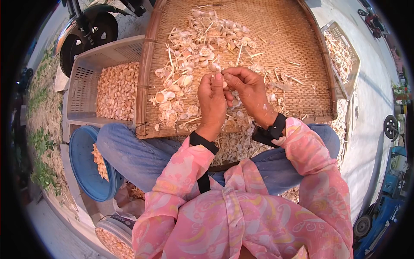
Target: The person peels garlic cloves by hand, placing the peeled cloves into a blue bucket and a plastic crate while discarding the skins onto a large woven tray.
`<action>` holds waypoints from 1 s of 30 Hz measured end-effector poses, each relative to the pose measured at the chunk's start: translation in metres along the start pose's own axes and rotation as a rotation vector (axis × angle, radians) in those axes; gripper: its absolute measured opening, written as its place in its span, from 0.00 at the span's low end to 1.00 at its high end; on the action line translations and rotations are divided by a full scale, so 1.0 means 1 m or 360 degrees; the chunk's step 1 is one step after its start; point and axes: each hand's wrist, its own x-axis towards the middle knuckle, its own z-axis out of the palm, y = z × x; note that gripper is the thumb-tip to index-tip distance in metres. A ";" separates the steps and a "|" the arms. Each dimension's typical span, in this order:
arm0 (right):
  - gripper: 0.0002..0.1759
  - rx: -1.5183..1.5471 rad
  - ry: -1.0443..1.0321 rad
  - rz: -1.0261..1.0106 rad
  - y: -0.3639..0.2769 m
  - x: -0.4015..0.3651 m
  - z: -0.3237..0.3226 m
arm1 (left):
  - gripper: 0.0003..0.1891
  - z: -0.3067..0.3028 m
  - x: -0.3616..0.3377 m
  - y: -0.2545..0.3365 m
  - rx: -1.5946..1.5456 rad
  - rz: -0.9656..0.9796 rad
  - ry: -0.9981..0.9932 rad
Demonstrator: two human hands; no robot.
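Observation:
Both hands meet above the near half of a woven bamboo tray. My left hand is closed, its thumb and fingers pinching a pale garlic clove. Close against it, my right hand pinches the same clove between thumb and forefinger. Most of the clove is hidden by the fingertips. Just beyond the hands lies a heap of garlic cloves and papery skins, with dry stalks strewn among them.
At left stands a plastic crate of cloves, with a blue tub and a white bucket of cloves nearer. A crate at right holds skins and stalks. Skins litter the ground below the tray. A wheel stands at upper left.

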 end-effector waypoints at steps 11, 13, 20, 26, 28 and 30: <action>0.10 -0.0079 0.0198 0.0014 -0.005 0.003 -0.011 | 0.17 -0.018 -0.002 0.013 -0.0408 -0.0229 -0.0351; 0.09 -0.0243 0.0186 -0.0058 0.001 0.008 -0.018 | 0.19 -0.018 -0.004 0.021 -0.0420 -0.0242 -0.0351; 0.09 -0.0964 0.0065 -0.0349 0.011 0.015 -0.025 | 0.20 -0.027 -0.009 0.042 -0.0631 -0.0485 -0.0386; 0.08 -0.1035 0.0036 -0.0315 0.014 0.028 -0.031 | 0.20 -0.036 -0.019 0.078 -0.0584 -0.0591 -0.0568; 0.08 -0.1184 -0.0060 -0.0362 0.007 0.044 -0.027 | 0.19 -0.031 -0.034 0.113 -0.0550 -0.0452 -0.0897; 0.09 -0.1360 -0.0160 -0.0375 0.012 0.072 -0.020 | 0.19 -0.014 -0.059 0.153 -0.0451 -0.0056 -0.1257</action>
